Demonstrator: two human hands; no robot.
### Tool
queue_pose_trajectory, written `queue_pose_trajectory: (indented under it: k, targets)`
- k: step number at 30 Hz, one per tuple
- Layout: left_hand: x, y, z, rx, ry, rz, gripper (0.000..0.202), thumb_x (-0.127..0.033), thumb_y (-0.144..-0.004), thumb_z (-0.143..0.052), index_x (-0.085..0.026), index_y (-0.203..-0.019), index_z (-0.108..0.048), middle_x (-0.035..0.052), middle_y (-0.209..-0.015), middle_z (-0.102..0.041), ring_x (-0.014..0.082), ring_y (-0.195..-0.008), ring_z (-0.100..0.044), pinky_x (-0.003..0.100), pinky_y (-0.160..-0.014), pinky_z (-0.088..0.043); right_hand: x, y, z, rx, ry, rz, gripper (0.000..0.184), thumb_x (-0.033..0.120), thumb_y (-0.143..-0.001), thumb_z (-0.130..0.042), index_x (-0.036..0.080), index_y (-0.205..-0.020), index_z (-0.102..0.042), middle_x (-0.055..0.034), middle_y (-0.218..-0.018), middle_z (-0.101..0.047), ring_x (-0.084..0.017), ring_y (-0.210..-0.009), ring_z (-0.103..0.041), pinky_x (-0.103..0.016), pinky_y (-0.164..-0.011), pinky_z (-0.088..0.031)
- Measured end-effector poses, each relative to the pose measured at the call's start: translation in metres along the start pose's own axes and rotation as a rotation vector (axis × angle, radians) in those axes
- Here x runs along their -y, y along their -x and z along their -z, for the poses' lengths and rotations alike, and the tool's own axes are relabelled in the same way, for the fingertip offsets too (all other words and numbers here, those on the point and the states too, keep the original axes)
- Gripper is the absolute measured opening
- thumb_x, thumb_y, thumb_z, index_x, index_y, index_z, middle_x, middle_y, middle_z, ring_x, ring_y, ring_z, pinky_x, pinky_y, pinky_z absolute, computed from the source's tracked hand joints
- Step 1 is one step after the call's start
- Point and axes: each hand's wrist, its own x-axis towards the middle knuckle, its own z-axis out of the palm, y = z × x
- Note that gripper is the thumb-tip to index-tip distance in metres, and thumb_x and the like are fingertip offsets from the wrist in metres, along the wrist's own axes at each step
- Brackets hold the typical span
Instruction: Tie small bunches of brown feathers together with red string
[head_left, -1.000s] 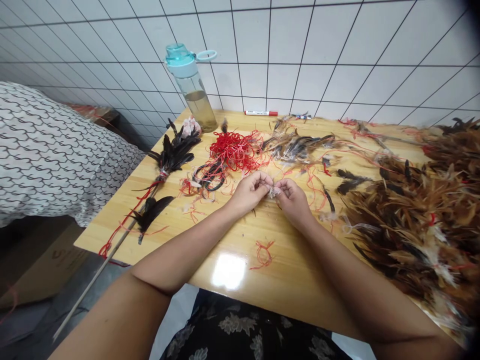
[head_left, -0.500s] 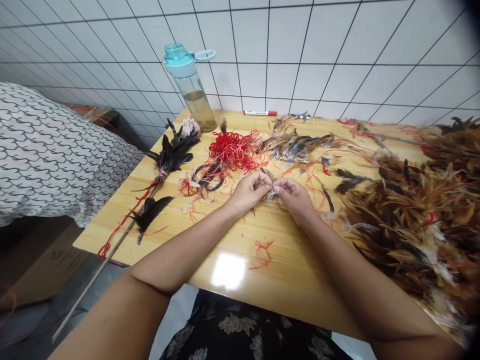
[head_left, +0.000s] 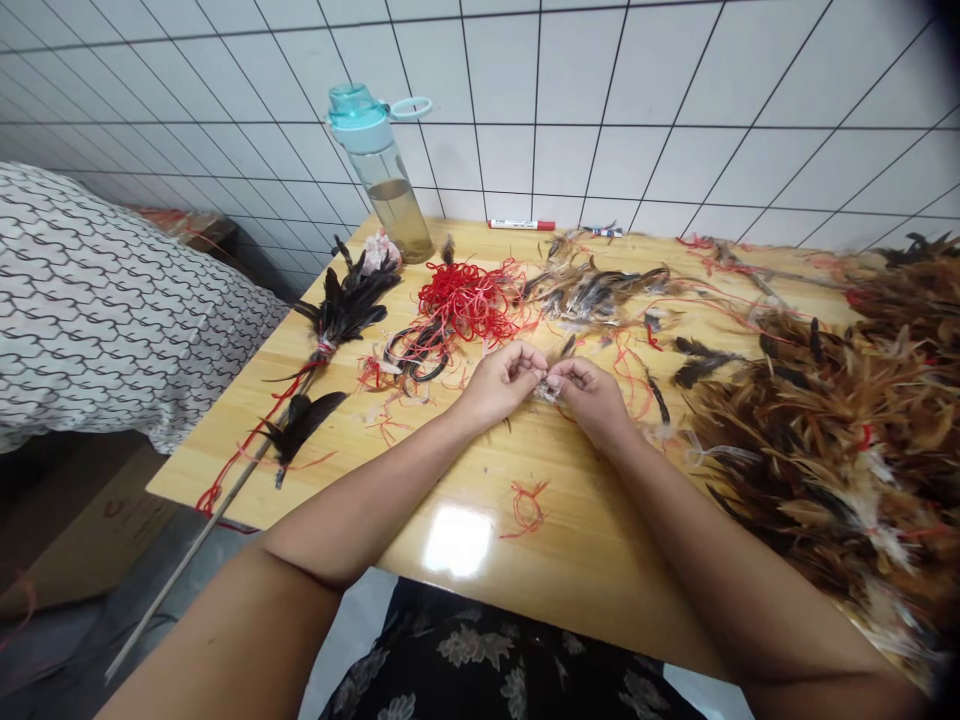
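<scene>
Close together over the table [head_left: 585, 560], my left hand [head_left: 504, 384] and my right hand [head_left: 592, 400] pinch a small bunch of feathers [head_left: 548, 392]. Its pale quill ends poke out below the fingertips, and dark tips show just behind the hands. Both thumbs press against forefingers; the exact grip is partly hidden. Just beyond my left hand lies a tangled heap of red string [head_left: 469, 300]. Behind my hands is a loose pile of brown and black feathers [head_left: 592, 290].
A large heap of brown feather bundles [head_left: 825, 430] covers the right side. At the left, a stick with black feathers [head_left: 255, 460] overhangs the table edge. A water bottle [head_left: 394, 200] and a red marker [head_left: 521, 225] are by the tiled wall. A red string loop [head_left: 527, 508] lies in front.
My hands stay almost in place, fingers shifting slightly on the small bunch. A dark feather tip behind them now leans more to the right.
</scene>
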Motion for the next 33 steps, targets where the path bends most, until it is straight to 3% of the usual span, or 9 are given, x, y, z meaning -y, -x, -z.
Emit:
queue_pose_trajectory:
  k: [7, 18, 28, 33]
  targets:
    - [-0.003, 0.0, -0.001, 0.034, 0.06, 0.046, 0.009, -0.018, -0.076, -0.062, -0.015, -0.084, -0.058, -0.0023, -0.071, -0.055, 0.0074, -0.065, -0.05, 0.02, -0.063, -0.041, 0.0, 0.0, 0.002, 0.02, 0.054, 0.033, 0.013, 0.033, -0.071, -0.054, 0.02, -0.073, -0.055, 0.0005, -0.071, -0.054, -0.013, -0.069, -0.049, -0.027, -0.067, -0.041]
    - [-0.002, 0.0, -0.001, 0.062, 0.415, 0.187, 0.019, -0.023, -0.071, -0.069, -0.013, -0.081, -0.057, -0.0005, -0.073, -0.06, 0.0048, -0.059, -0.053, 0.017, -0.053, -0.037, 0.003, 0.0, 0.0, 0.048, -0.071, 0.007, 0.014, 0.032, -0.07, -0.06, 0.02, -0.074, -0.055, 0.0018, -0.069, -0.057, -0.012, -0.066, -0.05, -0.027, -0.066, -0.041]
    - [-0.01, 0.0, -0.002, 0.08, 0.26, 0.289, 0.007, -0.014, -0.072, -0.059, -0.012, -0.079, -0.058, -0.0026, -0.062, -0.057, 0.0041, -0.051, -0.051, 0.016, -0.05, -0.036, 0.011, 0.002, 0.005, 0.101, -0.152, -0.004, 0.016, 0.034, -0.071, -0.063, 0.02, -0.074, -0.056, 0.0024, -0.066, -0.056, -0.011, -0.063, -0.05, -0.026, -0.063, -0.042]
    - [-0.015, 0.001, -0.002, 0.102, 0.137, 0.26, 0.008, -0.015, -0.071, -0.062, -0.012, -0.077, -0.058, -0.0021, -0.062, -0.057, 0.0051, -0.052, -0.051, 0.018, -0.053, -0.039, 0.008, 0.0, 0.006, 0.102, -0.131, 0.032, 0.016, 0.034, -0.073, -0.061, 0.02, -0.074, -0.054, 0.0029, -0.065, -0.053, -0.011, -0.061, -0.048, -0.025, -0.061, -0.041]
